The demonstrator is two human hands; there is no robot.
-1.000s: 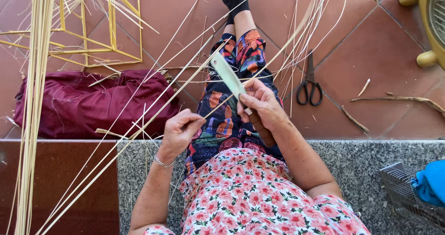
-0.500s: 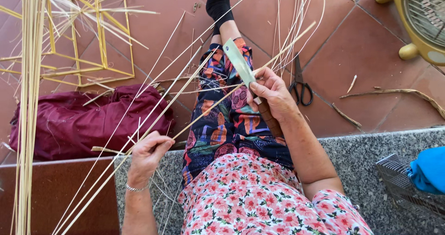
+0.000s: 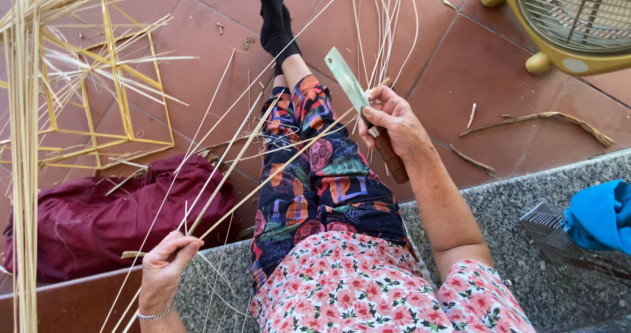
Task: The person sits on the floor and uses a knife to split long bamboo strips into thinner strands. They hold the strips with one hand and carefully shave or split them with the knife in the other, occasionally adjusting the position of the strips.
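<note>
Left hand (image 3: 164, 267) drawn down and outward since a second ago, pinching bamboo strip (image 3: 276, 172); right hand (image 3: 388, 119) clamped on knife (image 3: 358, 100). Strip stretched across lap, pulled past blade: scraping stroke judged under way.

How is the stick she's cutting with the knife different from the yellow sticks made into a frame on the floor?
The strip is one pale, thin piece; the frame is many brighter yellow sticks joined into squares. The strip slants through the air between the left hand and the knife in the right hand; the frame lies on the tiles, untouched. Both look like split bamboo.
</note>
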